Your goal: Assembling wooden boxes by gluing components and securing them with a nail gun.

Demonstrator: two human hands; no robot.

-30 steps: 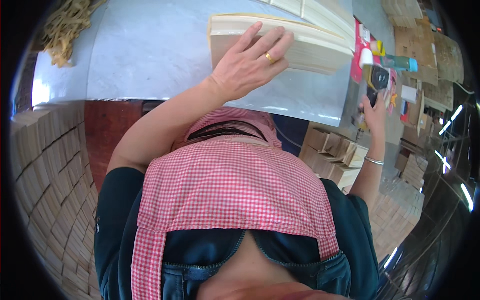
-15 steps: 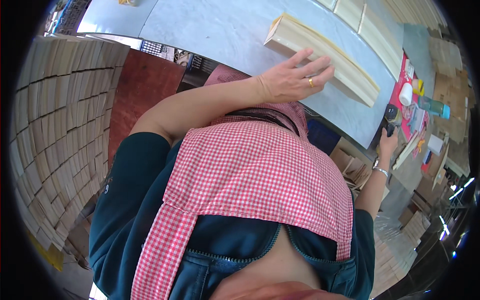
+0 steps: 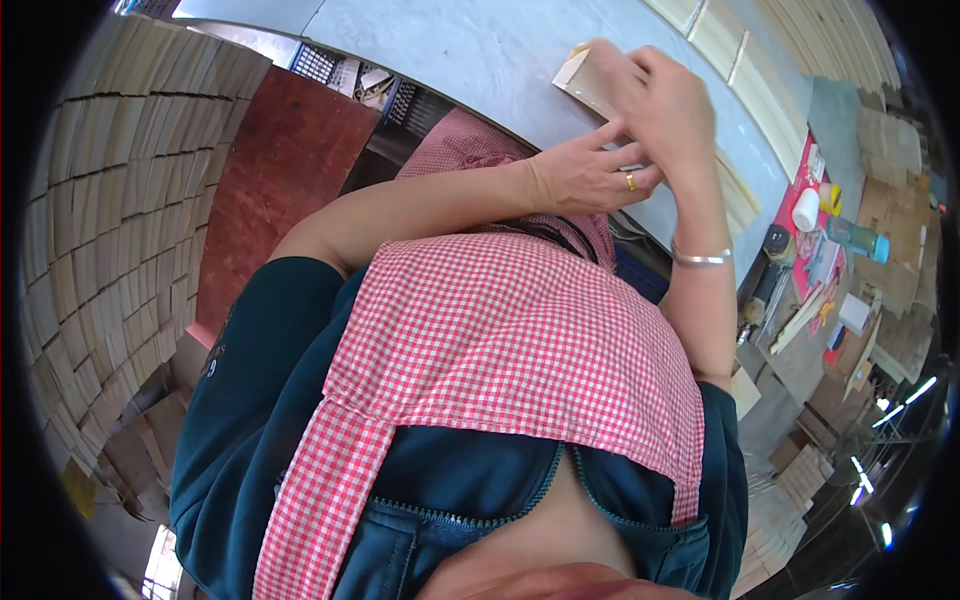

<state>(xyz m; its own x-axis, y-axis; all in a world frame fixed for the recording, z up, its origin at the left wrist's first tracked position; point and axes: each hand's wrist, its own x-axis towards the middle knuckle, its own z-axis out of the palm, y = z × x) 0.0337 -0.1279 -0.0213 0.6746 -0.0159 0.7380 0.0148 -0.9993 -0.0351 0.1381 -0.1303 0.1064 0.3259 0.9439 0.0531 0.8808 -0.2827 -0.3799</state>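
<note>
A long, pale block [image 3: 742, 203], like a bundle of thin wooden strips, lies aslant on the grey-white tabletop [image 3: 480, 75]. My left hand [image 3: 598, 172] is at its near side, fingers stretched out and apart, a ring on one of them. My right hand [image 3: 655, 105] is over the block's far left part, its knuckles up and smeared by motion. Its fingertips are hidden, so whether it holds anything does not show. Right wrist and left fingers overlap in the view, and together they cover the block's middle.
More pale strips [image 3: 755, 85] lie along the table's far side. Tall stacks of pale boards [image 3: 90, 180] stand at left, beside a red-brown panel [image 3: 285, 150]. At right are a white bottle [image 3: 806, 210], a blue-green bottle [image 3: 858, 240] and a dark round container [image 3: 778, 243].
My right hand has come from a dark object at the table's right end to above the block, beside my left hand. The left hand stays near the block. The whole view has shifted slightly.
</note>
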